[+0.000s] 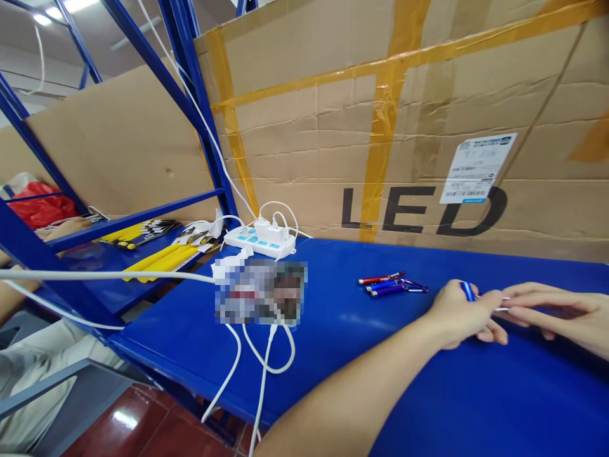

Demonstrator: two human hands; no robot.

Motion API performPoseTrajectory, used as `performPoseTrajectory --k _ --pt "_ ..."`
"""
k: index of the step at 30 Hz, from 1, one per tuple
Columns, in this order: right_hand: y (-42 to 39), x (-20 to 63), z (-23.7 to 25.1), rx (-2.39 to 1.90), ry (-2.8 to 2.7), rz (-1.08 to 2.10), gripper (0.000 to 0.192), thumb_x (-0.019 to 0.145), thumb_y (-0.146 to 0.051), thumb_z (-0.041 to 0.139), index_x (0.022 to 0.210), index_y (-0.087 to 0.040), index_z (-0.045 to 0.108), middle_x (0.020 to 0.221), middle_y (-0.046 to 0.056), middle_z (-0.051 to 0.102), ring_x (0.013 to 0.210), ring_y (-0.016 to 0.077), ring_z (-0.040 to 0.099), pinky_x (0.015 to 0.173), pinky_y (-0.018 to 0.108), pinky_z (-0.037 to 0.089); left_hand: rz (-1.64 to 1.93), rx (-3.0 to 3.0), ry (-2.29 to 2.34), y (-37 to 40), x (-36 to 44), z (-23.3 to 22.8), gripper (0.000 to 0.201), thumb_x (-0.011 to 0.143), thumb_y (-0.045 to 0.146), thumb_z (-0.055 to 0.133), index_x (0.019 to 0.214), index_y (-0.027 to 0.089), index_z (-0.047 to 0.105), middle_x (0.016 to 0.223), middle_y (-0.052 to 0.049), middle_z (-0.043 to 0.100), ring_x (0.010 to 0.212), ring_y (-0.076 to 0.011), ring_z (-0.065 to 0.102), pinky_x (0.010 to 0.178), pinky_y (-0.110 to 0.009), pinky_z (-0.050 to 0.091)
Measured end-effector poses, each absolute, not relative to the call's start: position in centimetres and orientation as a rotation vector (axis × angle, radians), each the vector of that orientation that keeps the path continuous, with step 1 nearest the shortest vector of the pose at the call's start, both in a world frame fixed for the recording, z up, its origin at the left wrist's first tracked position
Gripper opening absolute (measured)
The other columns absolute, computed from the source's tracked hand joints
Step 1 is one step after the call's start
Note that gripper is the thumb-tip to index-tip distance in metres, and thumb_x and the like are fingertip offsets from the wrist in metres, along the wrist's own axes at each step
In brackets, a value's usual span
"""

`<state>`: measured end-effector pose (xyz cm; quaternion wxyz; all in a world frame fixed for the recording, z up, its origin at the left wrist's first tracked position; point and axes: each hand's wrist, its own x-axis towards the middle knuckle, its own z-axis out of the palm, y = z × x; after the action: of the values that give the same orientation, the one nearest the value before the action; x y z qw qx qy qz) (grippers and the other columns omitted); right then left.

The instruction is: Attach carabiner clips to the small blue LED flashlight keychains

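My left hand (pixel 459 317) is closed around a small blue metal tube (pixel 467 291), whose end shows above the fist. A thin silvery piece sticks out of that hand towards the right. My right hand (pixel 564 312) pinches the silvery piece between thumb and fingers; its exact form is too small to tell. Left of my hands, a red pen-like keychain light (pixel 375 280) lies on the blue table (pixel 342 362). Close beside it are two blue keychain lights (pixel 387 290) with metal clips at their right ends.
A white power strip (pixel 259 241) with plugged-in chargers stands at the back. White cables run past a blurred-out flat device (pixel 261 292) and over the table edge. A large cardboard box (pixel 314 146) walls the rear. Yellow items (pixel 164 260) and another person's arm are at the left.
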<state>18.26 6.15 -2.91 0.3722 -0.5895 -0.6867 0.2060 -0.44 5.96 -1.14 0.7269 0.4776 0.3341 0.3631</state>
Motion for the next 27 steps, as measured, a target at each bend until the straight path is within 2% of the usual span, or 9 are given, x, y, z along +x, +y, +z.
performPoseTrajectory --k 4,7,10,13,15,19,23,27 --pt "5.3 17.3 -1.9 -1.448 -1.83 0.313 0.044 0.047 -0.071 0.064 0.062 -0.03 0.073 0.085 0.01 0.066 0.074 0.0222 0.061 0.054 0.028 0.05 0.833 1.221 0.746 6.4 -0.3 -1.6 0.02 0.085 0.009 0.045 0.081 0.02 0.028 0.043 0.009 0.041 0.028 -0.0074 0.04 0.033 -0.014 0.027" --pt "4.8 17.0 -1.4 -1.362 -1.962 0.237 0.039 0.062 -0.063 0.061 0.068 -0.027 0.074 0.089 0.009 0.065 0.077 0.0195 0.061 0.051 0.024 0.047 0.872 1.291 0.738 6.6 -0.3 -1.8 0.021 0.085 0.009 0.046 0.081 0.019 0.028 0.049 0.009 0.045 0.03 -0.0058 0.042 0.032 -0.013 0.029" --pt "4.4 16.8 -1.0 -1.311 -2.007 0.248 0.034 0.07 -0.055 0.059 0.075 -0.023 0.073 0.091 0.009 0.065 0.077 0.0174 0.06 0.049 0.022 0.045 0.91 1.341 0.72 6.7 -0.3 -1.9 0.02 0.086 0.007 0.043 0.081 0.019 0.027 0.056 0.006 0.05 0.035 -0.0055 0.046 0.033 -0.013 0.032" --pt "4.1 16.6 -0.7 -1.279 -1.969 0.356 0.038 0.071 -0.054 0.059 0.083 -0.02 0.072 0.09 0.009 0.065 0.077 0.0181 0.061 0.05 0.023 0.048 0.947 1.35 0.739 6.8 -0.6 -1.6 0.021 0.086 0.005 0.044 0.082 0.019 0.028 0.062 0.004 0.054 0.04 -0.0062 0.05 0.034 -0.014 0.035" --pt "4.0 16.5 -0.7 -1.268 -1.916 0.463 0.042 0.072 -0.053 0.058 0.089 -0.016 0.07 0.093 0.01 0.064 0.07 0.0163 0.06 0.047 0.024 0.049 0.958 1.343 0.763 6.9 -0.8 -1.4 0.023 0.085 0.006 0.047 0.083 0.018 0.027 0.062 0.004 0.054 0.042 -0.007 0.052 0.035 -0.014 0.036" --pt "3.9 16.1 -0.9 -1.264 -1.791 0.635 0.042 0.071 -0.049 0.061 0.09 -0.012 0.064 0.081 0.009 0.064 0.067 0.0158 0.06 0.045 0.022 0.049 0.999 1.267 0.772 6.8 -1.0 -1.0 0.024 0.086 0.01 0.049 0.082 0.018 0.027 0.063 0.004 0.056 0.048 -0.0093 0.058 0.039 -0.014 0.039" --pt "3.7 15.7 -1.0 -1.237 -1.702 0.758 0.05 0.068 -0.046 0.066 0.104 -0.012 0.056 0.075 0.006 0.063 0.064 0.015 0.06 0.043 0.021 0.049 1.031 1.28 0.769 6.5 -0.8 -1.1 0.022 0.088 0.016 0.048 0.082 0.018 0.027 0.062 0.003 0.056 0.048 -0.0092 0.057 0.041 -0.015 0.04" --pt "3.6 15.5 -1.0 -1.232 -1.811 0.812 0.047 0.072 -0.048 0.061 0.1 -0.01 0.062 0.073 0.008 0.064 0.065 0.0146 0.06 0.045 0.021 0.049 1.04 1.307 0.749 6.7 -0.7 -1.4 0.026 0.086 0.021 0.052 0.081 0.019 0.027 0.058 0.005 0.054 0.044 -0.0091 0.055 0.039 -0.016 0.039"
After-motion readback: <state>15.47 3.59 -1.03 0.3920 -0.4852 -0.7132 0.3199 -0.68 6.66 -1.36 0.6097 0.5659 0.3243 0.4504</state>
